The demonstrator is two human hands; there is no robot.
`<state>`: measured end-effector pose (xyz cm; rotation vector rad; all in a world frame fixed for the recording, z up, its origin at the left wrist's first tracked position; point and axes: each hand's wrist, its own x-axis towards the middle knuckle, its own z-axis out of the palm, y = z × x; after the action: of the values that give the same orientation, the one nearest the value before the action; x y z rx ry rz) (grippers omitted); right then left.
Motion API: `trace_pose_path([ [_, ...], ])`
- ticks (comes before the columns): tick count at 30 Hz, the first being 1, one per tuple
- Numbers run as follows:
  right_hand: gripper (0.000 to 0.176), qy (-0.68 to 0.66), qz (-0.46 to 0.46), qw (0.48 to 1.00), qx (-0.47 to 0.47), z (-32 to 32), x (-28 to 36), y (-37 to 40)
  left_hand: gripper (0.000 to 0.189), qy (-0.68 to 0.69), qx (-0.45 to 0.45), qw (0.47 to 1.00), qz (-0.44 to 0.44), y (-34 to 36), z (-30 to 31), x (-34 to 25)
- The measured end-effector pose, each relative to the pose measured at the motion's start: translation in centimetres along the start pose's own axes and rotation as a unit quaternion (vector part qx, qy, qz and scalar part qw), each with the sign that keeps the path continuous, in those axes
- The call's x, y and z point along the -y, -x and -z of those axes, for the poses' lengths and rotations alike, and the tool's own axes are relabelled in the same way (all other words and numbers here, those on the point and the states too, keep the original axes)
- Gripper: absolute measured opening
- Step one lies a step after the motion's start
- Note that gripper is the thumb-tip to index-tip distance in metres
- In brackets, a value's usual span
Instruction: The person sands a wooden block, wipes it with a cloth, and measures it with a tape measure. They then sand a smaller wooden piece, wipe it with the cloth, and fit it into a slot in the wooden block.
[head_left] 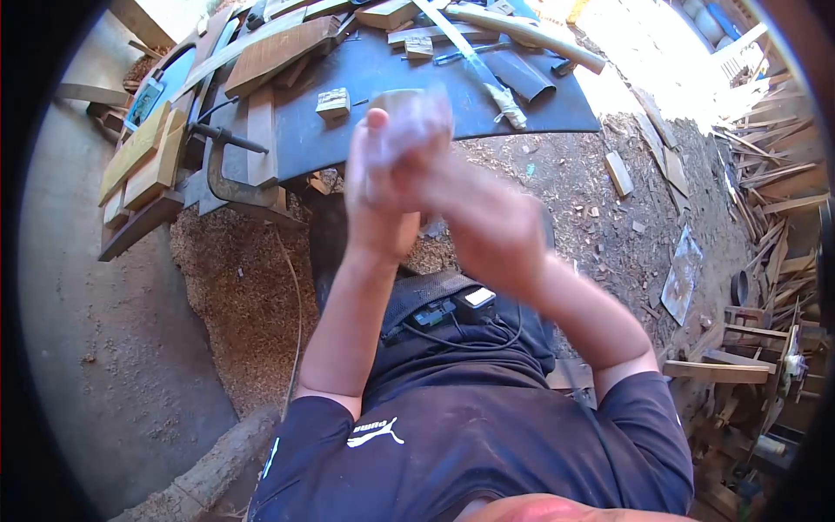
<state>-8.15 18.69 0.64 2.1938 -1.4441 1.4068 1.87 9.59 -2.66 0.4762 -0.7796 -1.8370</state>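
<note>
Blurred object (pixel 426 117), held between left hand (pixel 372 178) and right hand (pixel 487 209)

The hands (pixel 426 187) blur together, their held object (pixel 404 117) indistinct.

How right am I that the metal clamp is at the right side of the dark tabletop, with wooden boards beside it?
Not quite: the head view shows the metal clamp at the left side of the dark tabletop. The wooden boards are indeed beside it.
</note>
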Motion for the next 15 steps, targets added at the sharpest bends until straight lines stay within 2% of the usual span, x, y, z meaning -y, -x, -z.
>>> trace_pose_path([
  [2,0.036,-0.081,-0.029,0.992,0.091,0.1,2.4,3.4,0.045,-0.028,-0.025,0.995,0.092,-0.4,2.3,-3.1],
  [4,0.037,-0.135,-0.064,0.986,0.075,1.6,2.1,3.2,0.040,-0.024,0.023,0.998,0.050,-0.6,4.5,-4.5],
  [6,0.036,-0.131,-0.106,0.984,-0.051,2.9,0.8,1.2,0.040,-0.026,0.050,0.996,0.066,0.9,4.5,-4.1],
  [9,0.034,-0.072,-0.100,0.981,-0.150,1.8,-0.2,-0.6,0.047,-0.015,0.064,0.992,0.108,3.4,1.6,-2.4],
  [12,0.027,-0.054,-0.082,0.994,-0.053,-0.6,2.7,2.4,0.054,0.085,0.027,0.983,0.161,3.6,1.4,-2.8],
  [13,0.028,-0.091,-0.074,0.993,0.011,-0.5,3.7,3.8,0.057,0.146,0.143,0.960,0.192,3.0,3.2,-3.4],
  [14,0.029,-0.130,-0.062,0.987,0.077,-0.2,3.9,4.5,0.057,0.103,0.166,0.968,0.160,2.5,5.2,-3.7],
  [15,0.030,-0.163,-0.070,0.982,0.063,0.6,3.5,4.5,0.057,0.086,0.103,0.982,0.131,2.3,5.6,-3.6],
])
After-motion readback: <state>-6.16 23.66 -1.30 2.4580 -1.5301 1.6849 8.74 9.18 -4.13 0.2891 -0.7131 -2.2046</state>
